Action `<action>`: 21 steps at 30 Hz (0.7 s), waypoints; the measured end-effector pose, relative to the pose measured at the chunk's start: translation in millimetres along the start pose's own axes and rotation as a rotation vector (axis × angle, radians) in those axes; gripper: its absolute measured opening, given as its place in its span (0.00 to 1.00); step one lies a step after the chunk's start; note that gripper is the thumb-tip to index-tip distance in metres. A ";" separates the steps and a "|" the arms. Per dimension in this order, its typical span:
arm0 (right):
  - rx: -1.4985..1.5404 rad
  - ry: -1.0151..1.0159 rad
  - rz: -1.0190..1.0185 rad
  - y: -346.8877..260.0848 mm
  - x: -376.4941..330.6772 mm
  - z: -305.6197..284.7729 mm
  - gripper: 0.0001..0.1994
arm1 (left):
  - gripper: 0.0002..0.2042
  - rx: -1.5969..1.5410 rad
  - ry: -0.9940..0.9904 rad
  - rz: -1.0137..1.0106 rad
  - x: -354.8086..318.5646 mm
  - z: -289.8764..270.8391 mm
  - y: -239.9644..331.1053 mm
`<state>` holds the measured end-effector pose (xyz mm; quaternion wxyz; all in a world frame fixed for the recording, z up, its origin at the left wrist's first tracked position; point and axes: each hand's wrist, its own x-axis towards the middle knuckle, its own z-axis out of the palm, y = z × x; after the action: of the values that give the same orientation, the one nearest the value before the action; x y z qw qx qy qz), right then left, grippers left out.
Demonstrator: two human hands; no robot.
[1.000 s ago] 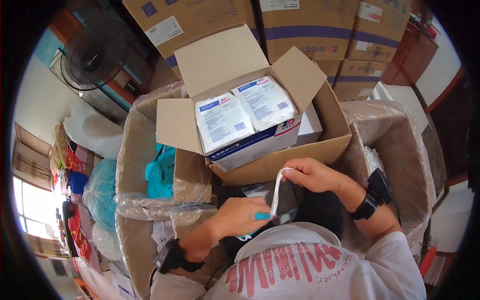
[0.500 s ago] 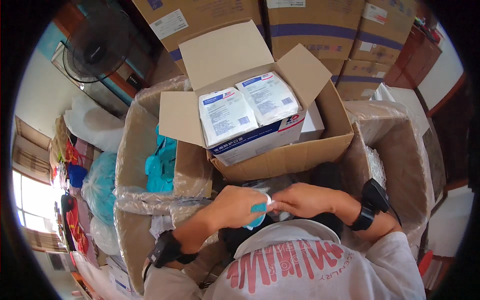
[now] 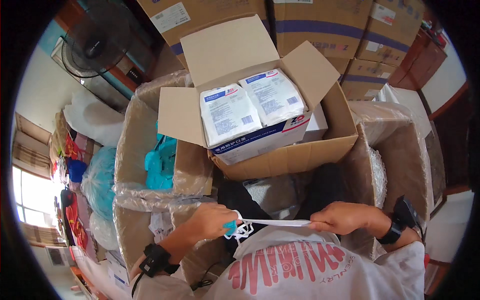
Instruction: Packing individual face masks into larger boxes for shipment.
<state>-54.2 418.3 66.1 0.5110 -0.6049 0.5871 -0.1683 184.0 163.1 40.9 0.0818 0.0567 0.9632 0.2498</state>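
Low in the view, at about six o'clock, the left hand (image 3: 212, 222) has its grip clamped on a teal face mask (image 3: 230, 228) with white loops, while the right hand (image 3: 345, 219), at four o'clock of it, pinches the white strap (image 3: 272, 222) pulled taut between the two. At twelve o'clock stands an open cardboard box (image 3: 280, 155) holding two white packets (image 3: 250, 107); teal masks (image 3: 160, 162) lie in a plastic-lined carton (image 3: 127, 150) at nine o'clock.
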 end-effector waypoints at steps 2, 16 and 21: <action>-0.005 -0.010 0.036 -1.6 -6.1 -3.3 0.18 | 0.09 -0.010 0.033 -0.007 -1.7 0.0 -1.7; 0.485 0.450 0.378 39.8 -60.7 -43.5 0.13 | 0.06 0.649 0.574 -0.171 -72.1 -6.0 -71.9; 1.121 0.586 -0.092 49.1 56.1 -32.2 0.14 | 0.15 -1.165 0.861 -0.533 41.0 -38.5 -1.7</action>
<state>-92.2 365.6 17.4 0.5604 -0.1988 0.4984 -0.6308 136.5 149.6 67.9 -0.2262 -0.3318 0.6041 0.6883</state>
